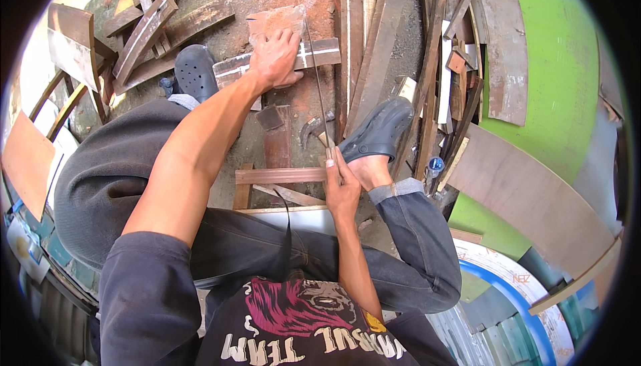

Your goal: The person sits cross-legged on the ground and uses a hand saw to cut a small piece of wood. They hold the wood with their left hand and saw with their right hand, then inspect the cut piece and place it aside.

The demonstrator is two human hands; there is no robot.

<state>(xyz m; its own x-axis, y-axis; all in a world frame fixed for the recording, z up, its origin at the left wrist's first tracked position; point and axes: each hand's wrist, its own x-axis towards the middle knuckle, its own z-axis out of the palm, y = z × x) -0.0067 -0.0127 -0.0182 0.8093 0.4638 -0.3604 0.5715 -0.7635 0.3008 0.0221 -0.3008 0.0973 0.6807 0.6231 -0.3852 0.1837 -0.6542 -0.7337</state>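
Note:
My left hand [275,57] bears down on a dark wooden strip [326,53] with white stripes, fingers over its far side and thumb on the near side. The strip lies crosswise over other boards. Below it, my right hand [342,189] is closed round the handle end of a handsaw, whose thin blade [320,95] is seen nearly edge-on. That blade runs away from me and crosses the strip just right of my left hand. Beyond the fingers lies a flat reddish piece of wood [276,20]. A claw hammer [315,127] rests on the ground left of the blade.
My shoes, left [195,72] and right [380,129], flank the work. Long planks [377,45] and scrap wood lie at right, beside a green panel [547,72] and a curved board [534,189]. More wood pieces [143,39] are heaped at far left. A wooden bar [277,176] lies nearer me.

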